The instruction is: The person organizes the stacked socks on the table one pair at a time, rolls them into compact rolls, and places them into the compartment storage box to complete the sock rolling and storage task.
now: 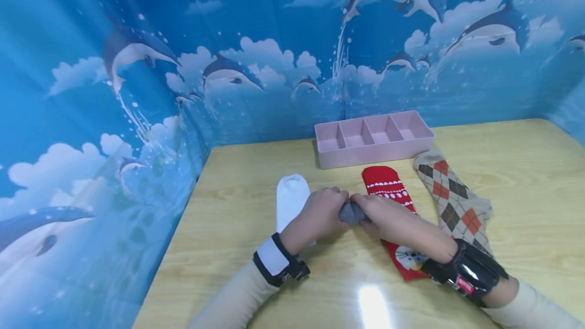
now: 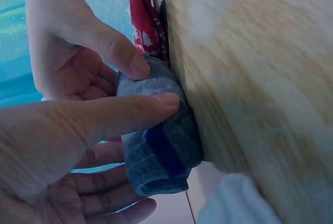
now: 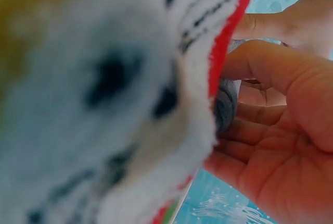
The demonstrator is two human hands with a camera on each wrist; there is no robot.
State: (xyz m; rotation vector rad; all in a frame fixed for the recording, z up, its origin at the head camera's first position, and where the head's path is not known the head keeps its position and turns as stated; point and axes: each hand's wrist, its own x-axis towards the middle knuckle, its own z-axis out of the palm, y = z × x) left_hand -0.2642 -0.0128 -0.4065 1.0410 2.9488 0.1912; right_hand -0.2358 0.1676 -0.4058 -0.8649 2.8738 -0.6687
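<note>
A rolled-up grey sock [image 1: 351, 214] is held between both hands over the middle of the table. My left hand [image 1: 322, 212] grips its left side and my right hand [image 1: 381, 215] its right side. In the left wrist view the thumbs press on the grey sock [image 2: 148, 114], which shows a dark blue patch and lies close to the wood. Left of the hands, a white sock [image 1: 291, 197] lies partly under the left forearm. Below the right forearm is a red patterned sock [image 1: 384, 177]; its white animal face [image 3: 119, 94] fills much of the right wrist view.
A pink box [image 1: 375, 154] with several compartments stands at the back of the table [image 1: 247, 176]. An argyle sock [image 1: 450, 192] in beige, orange and dark brown lies on the right. A dolphin-print curtain [image 1: 274, 24] hangs behind and to the left.
</note>
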